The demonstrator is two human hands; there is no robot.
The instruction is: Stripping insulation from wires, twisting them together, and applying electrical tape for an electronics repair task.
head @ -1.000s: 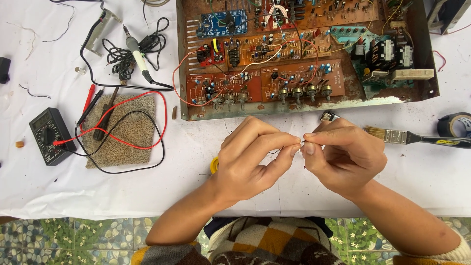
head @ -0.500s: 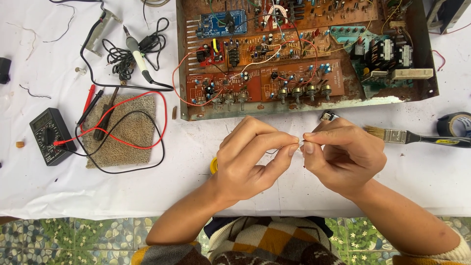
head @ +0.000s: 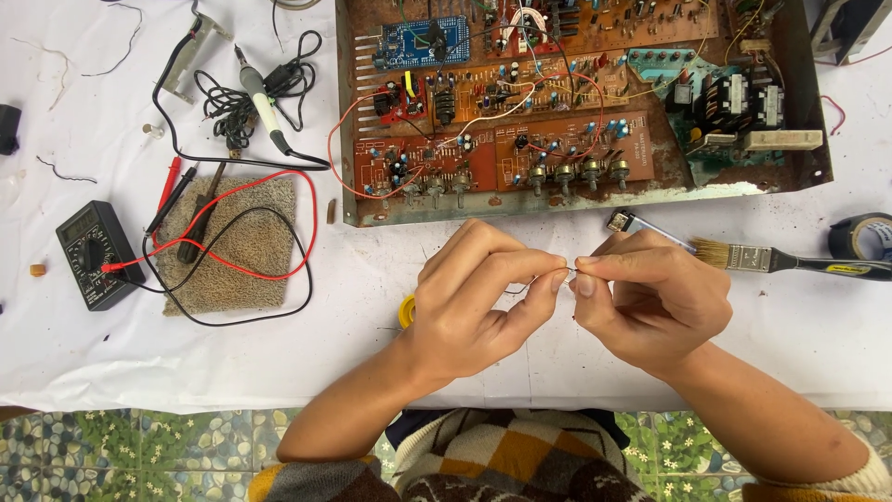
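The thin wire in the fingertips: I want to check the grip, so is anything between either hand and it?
Nothing visible is. The left hand and right hand both pinch the thin wire directly, fingertips nearly meeting above the white table. The paintbrush lies apart, to the right.

Beyond our fingers (head: pixel 557 279), a white-covered table (head: pixel 372 307) holds a rusty circuit chassis (head: pixel 576 102); multimeter (head: pixel 91 253) left of them, paintbrush (head: pixel 771 260) right.

a rusty, pitted metal chassis (head: pixel 595 200) holds matt orange circuit boards (head: pixel 520 149). a rough beige cloth pad (head: pixel 232 246) lies on the smooth white table cover (head: pixel 139 353). the paintbrush (head: pixel 790 261) has a glossy black handle, and the multimeter (head: pixel 93 253) is matt black plastic.
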